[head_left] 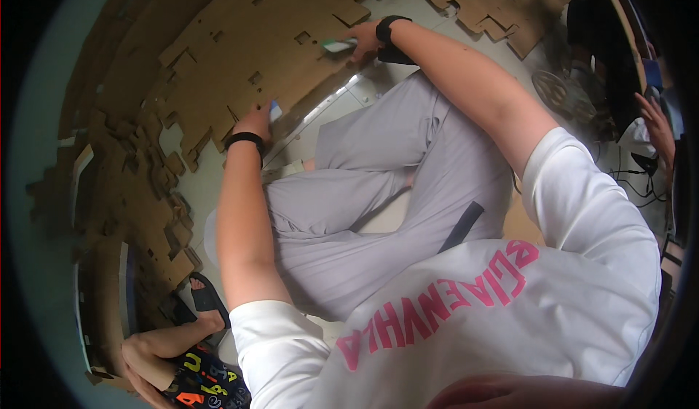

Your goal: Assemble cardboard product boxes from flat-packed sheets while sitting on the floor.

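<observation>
A large brown cardboard sheet [247,41] with slots and notched edges lies in front of me on the tiled floor. My left hand [252,122], a black band at its wrist, is at the sheet's near edge. Its fingers are closed about a small white and blue piece [275,110], too blurred to name. Farther right along the same edge, my right hand [365,39] grips a small white and green piece [339,46], also smeared by motion. Whether either piece touches the cardboard, I cannot tell. Below my hands are my crossed legs in grey trousers [378,143].
Piles of cut cardboard [138,169] stand along the left. Another notched sheet [488,1] lies at the far right, near a round fan-like grille [551,87] and dark cables [626,176]. Someone's sandalled foot [207,300] is at lower left; another person's hand [657,129] shows at right.
</observation>
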Motion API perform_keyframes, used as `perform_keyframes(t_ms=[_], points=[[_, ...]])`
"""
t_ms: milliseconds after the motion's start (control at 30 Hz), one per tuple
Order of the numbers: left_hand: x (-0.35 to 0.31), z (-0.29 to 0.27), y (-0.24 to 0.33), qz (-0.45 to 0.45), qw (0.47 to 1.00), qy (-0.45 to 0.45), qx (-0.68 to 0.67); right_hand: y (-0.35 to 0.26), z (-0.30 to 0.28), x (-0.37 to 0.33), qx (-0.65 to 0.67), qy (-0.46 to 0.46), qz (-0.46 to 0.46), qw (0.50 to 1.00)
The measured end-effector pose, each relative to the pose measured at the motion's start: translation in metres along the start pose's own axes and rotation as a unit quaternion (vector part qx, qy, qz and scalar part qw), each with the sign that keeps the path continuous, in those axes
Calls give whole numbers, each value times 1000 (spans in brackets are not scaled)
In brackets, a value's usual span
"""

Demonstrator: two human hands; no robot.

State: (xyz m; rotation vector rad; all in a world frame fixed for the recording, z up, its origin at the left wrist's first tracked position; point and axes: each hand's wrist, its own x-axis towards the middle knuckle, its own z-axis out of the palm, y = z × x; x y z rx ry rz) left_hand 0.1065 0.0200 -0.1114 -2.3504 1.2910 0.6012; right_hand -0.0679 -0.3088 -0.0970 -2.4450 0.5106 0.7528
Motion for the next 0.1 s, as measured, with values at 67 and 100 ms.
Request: perform_keyframes(t_ms=[67, 100], points=[[13, -3, -20, 41, 999, 7, -15, -2, -3, -5, 32, 57, 1, 998], [20, -4, -30, 16, 998, -7, -61, -3, -1, -8, 15, 67, 9, 998]])
